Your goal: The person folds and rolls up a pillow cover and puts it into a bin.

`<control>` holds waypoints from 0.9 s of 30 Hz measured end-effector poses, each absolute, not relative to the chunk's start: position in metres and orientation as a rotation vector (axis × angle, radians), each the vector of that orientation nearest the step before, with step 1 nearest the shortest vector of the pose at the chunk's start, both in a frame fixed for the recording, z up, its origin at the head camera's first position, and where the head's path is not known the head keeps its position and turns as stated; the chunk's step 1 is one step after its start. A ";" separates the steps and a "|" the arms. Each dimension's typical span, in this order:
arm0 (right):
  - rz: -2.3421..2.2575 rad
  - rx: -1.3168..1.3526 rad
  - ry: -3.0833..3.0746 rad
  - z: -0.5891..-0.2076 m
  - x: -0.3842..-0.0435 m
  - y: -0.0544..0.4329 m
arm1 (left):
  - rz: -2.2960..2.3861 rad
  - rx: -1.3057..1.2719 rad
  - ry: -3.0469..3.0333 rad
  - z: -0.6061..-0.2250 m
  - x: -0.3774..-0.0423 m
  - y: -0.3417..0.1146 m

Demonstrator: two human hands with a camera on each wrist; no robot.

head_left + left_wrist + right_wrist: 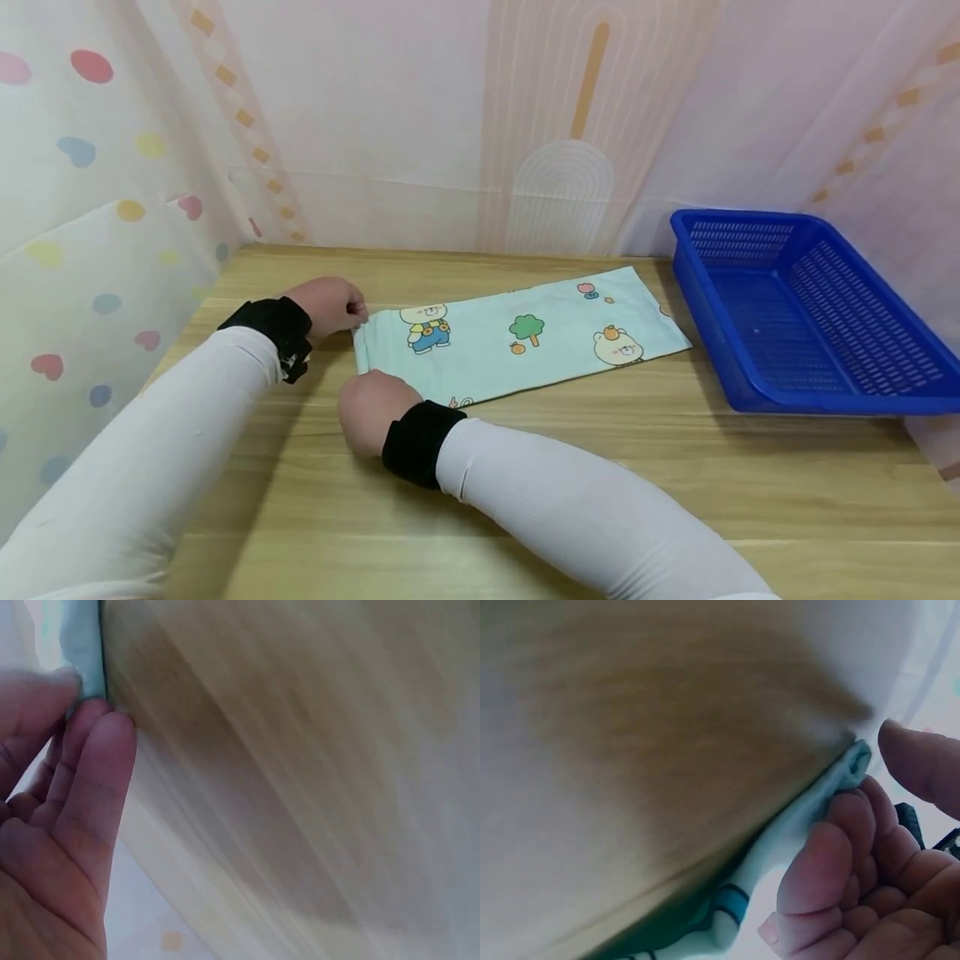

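A light green cloth (480, 350) printed with bears, a tree and flowers lies flat in a long folded strip on the table. Its left end looks rolled or folded over. At the far left corner my left hand (328, 305) pinches the cloth's edge (84, 652) between thumb and fingertips. My right hand (375, 410) is at the near left corner. In the right wrist view its bent fingers (817, 862) touch the rolled cloth corner (855, 765), while the thumb stands apart from it. From the head view the right fingers are hidden behind the hand's back.
A blue plastic basket (738, 333) with slotted sides stands at the right of the wooden table (337, 533), just beyond the cloth's right end. Patterned curtains (420, 125) hang behind the table and along its left side.
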State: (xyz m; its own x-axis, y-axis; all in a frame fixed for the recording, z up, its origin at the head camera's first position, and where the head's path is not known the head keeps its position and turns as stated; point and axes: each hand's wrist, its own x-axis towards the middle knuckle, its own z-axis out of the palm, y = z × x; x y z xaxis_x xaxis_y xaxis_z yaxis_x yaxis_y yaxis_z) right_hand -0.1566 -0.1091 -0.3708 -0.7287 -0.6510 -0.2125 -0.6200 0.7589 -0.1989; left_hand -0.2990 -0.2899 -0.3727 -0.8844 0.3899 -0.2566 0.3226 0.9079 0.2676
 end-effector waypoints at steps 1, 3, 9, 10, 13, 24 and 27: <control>-0.177 -0.986 2.685 -0.371 -0.157 -0.109 | 0.332 0.527 2.756 -0.373 -0.299 -0.292; -0.197 -0.978 2.679 -0.373 -0.159 -0.110 | 0.365 0.512 2.743 -0.373 -0.298 -0.294; -0.240 -0.933 2.662 -0.373 -0.164 -0.108 | 0.387 0.548 2.783 -0.378 -0.297 -0.299; -0.245 -0.923 2.659 -0.373 -0.165 -0.108 | 0.378 0.574 2.797 -0.380 -0.297 -0.300; -0.254 -0.902 2.656 -0.372 -0.165 -0.109 | 0.351 0.638 2.824 -0.385 -0.298 -0.304; -0.240 -0.927 2.662 -0.372 -0.163 -0.112 | 0.197 0.715 2.867 -0.380 -0.294 -0.296; -0.261 -0.909 2.651 -0.372 -0.164 -0.112 | 0.157 0.739 2.879 -0.379 -0.293 -0.294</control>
